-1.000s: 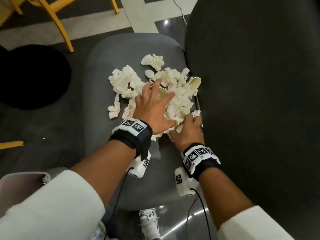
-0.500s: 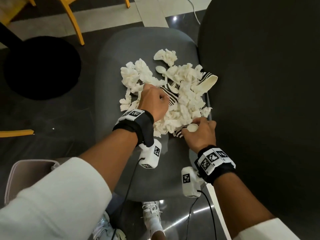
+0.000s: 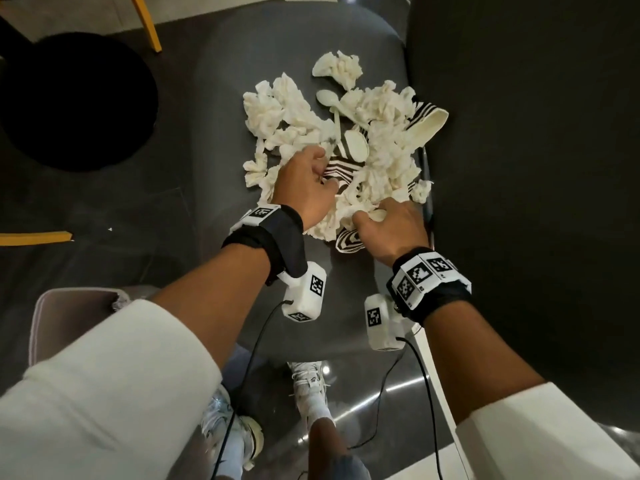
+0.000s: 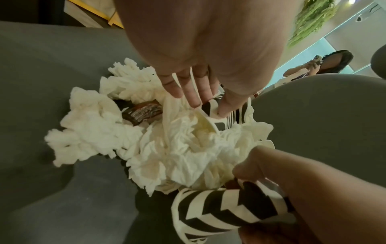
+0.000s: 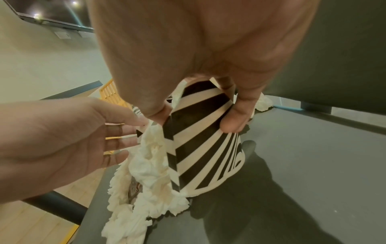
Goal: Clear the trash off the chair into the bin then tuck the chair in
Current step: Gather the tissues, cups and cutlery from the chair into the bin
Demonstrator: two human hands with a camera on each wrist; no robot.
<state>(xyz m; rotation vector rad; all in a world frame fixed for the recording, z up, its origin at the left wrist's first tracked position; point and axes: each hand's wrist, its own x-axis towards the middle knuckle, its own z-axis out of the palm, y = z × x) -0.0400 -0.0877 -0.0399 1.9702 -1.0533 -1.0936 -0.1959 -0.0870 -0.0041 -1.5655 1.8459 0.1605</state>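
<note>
Grey chair seat (image 3: 221,140), big heap of crumpled white napkins (image 3: 277,109) piled on it. Bin (image 3: 45,313) corner near my left sleeve. My right hand (image 3: 394,230) gripping striped black-and-white paper cup (image 5: 200,135), thumb and fingers wrapped round it. My left hand (image 3: 304,188), fingers straightish, digging into pile, holding nothing. Brown candy wrapper (image 4: 142,112) in there, print too blurry to read lol. White plastic spoon (image 3: 329,102) on top.

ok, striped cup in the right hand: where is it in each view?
Head: striped cup at the pile's near edge, mostly under the right hand.
Left wrist: bottom right.
Right wrist: centre, pinched between thumb and fingers.
Shared landmark: the crumpled tissues beside it.
</note>
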